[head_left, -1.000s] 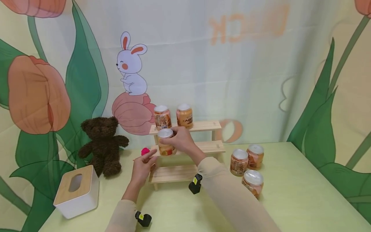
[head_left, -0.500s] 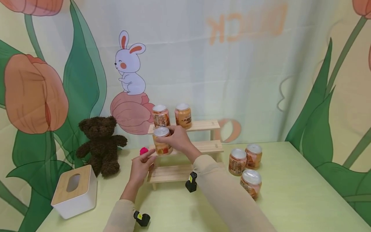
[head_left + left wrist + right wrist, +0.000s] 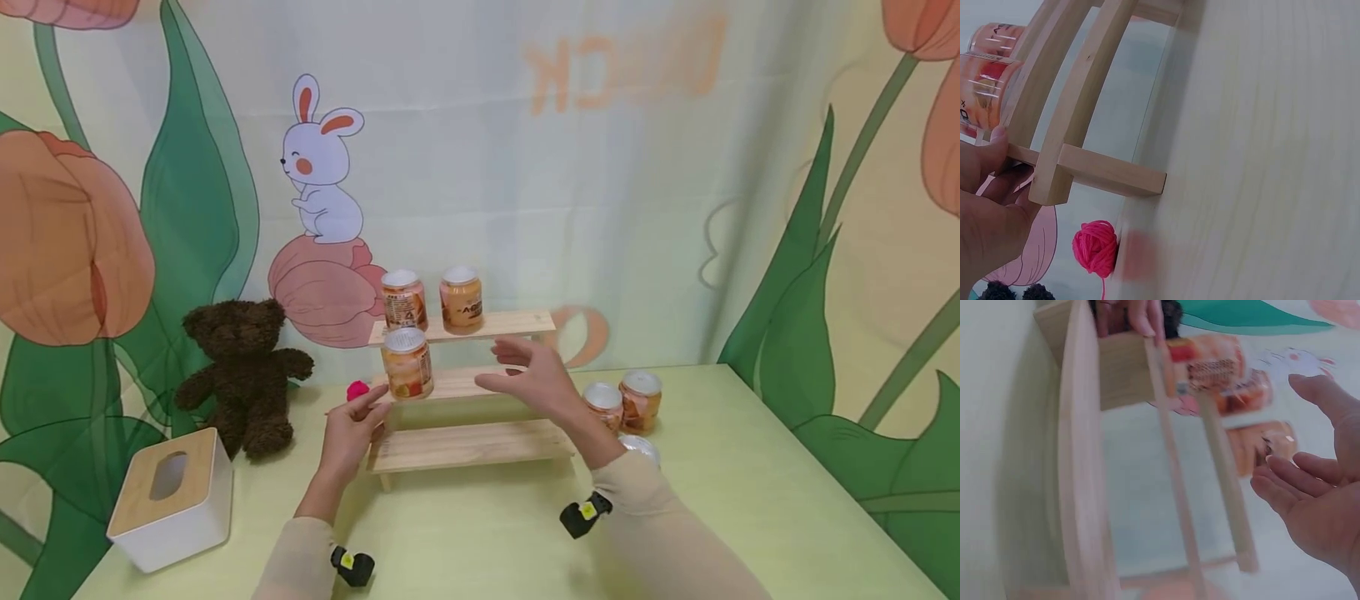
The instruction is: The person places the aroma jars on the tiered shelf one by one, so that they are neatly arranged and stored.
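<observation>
A silver-lidded jar of orange preserve is seen upright on the middle tier of a three-step wooden rack, at its left end, its long axis vertical. The right hand is held clear of it to the right, fingers straight and spread wide, nothing gripped. The left hand is the nearer one, set just below and left of the jar, its fingers resting against the rack's left post. Two more jars are shown on the top tier, others on the table to the right. A pink yarn ball lies behind the rack.
</observation>
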Demonstrator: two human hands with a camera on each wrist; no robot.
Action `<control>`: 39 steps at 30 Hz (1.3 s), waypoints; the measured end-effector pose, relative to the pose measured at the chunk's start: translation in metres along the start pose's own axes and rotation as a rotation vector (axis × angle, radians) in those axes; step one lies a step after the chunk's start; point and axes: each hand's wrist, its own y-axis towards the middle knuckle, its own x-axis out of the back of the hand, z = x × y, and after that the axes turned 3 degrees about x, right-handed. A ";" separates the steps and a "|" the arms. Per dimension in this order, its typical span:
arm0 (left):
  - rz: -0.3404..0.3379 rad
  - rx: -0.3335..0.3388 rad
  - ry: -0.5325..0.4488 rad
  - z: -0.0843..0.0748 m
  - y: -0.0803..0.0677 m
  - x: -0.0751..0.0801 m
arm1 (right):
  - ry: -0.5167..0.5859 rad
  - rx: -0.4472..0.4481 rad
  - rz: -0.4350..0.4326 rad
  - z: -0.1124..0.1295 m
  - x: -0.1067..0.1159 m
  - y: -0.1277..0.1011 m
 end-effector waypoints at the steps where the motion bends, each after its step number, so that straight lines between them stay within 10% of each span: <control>1: 0.002 0.000 0.000 0.000 0.000 0.000 | 0.008 0.013 -0.006 -0.001 0.009 -0.006; 13: 0.001 0.007 0.013 -0.003 0.000 0.002 | -0.189 -0.048 -0.015 -0.028 0.107 -0.071; 19: -0.015 -0.002 0.039 -0.004 0.001 0.002 | -0.080 -0.051 0.119 -0.063 0.141 -0.091; 28: -0.019 0.026 0.034 -0.004 -0.001 0.001 | 0.067 -0.080 0.421 -0.118 0.150 -0.105; 39: -0.017 0.028 0.032 -0.003 -0.003 -0.001 | 0.185 -0.089 0.487 -0.135 0.153 -0.112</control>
